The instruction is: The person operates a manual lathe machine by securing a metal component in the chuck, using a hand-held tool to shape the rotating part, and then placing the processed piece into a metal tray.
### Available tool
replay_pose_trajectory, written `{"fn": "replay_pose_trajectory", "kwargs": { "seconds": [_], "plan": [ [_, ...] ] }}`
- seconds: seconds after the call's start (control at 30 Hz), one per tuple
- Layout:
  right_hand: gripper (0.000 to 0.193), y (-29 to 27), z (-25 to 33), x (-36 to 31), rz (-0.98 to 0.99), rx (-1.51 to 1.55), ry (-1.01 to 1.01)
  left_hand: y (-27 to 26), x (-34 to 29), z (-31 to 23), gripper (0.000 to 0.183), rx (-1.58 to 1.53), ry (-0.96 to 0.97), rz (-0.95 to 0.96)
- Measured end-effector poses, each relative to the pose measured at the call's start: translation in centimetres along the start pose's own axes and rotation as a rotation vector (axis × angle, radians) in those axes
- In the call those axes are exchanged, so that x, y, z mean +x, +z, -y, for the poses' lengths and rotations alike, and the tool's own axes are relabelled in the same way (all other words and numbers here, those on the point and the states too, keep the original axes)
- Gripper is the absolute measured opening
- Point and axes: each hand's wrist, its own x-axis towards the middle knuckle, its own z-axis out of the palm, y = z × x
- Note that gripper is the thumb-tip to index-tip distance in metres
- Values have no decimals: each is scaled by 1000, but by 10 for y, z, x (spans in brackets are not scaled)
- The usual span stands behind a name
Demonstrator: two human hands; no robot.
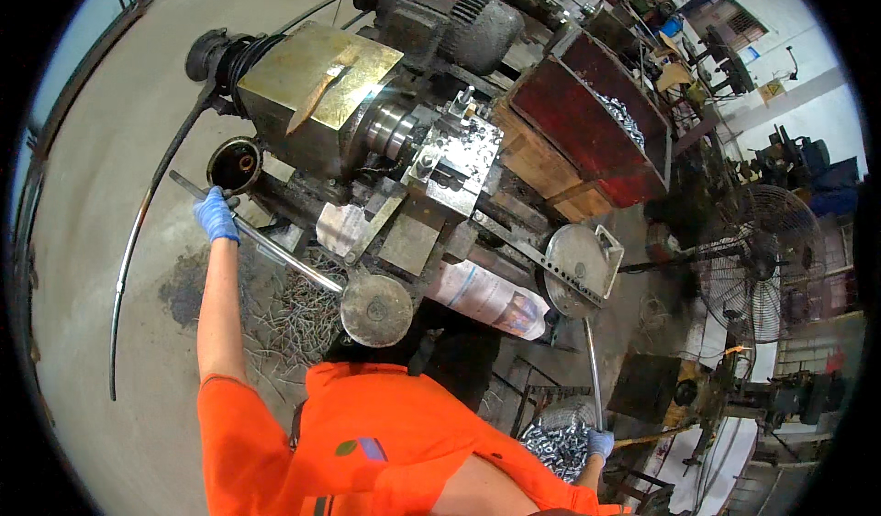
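My left hand, in a blue glove, is closed round a long metal lever near its outer end. That lever runs to a round metal hub at the front of a lathe-like machine. At the lower right my right hand, gloved in blue too, is closed at the end of a second metal lever, which comes down from a larger round plate. Beside the right hand lies a heap of small shiny metal parts. A bright cylindrical chuck sits behind the tool slide.
A red bin with small metal parts stands behind the machine on wood. Metal scraps litter the floor at left. A large fan stands right. A motor sits at the back, and a dark cable hangs left.
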Motion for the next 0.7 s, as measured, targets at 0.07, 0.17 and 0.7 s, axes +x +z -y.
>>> {"fn": "replay_pose_trajectory", "kwargs": {
  "seconds": [0.07,0.17,0.7],
  "plan": [
    [35,2,-2,-5,19,4,47,2,1,2,12,-8,-5,14],
    [39,4,-3,-12,-1,4,57,1,4,3,11,-33,-10,11],
    [45,-17,35,-38,50,-46,159,3,4,0,10,-95,-45,2]
  ]
}}
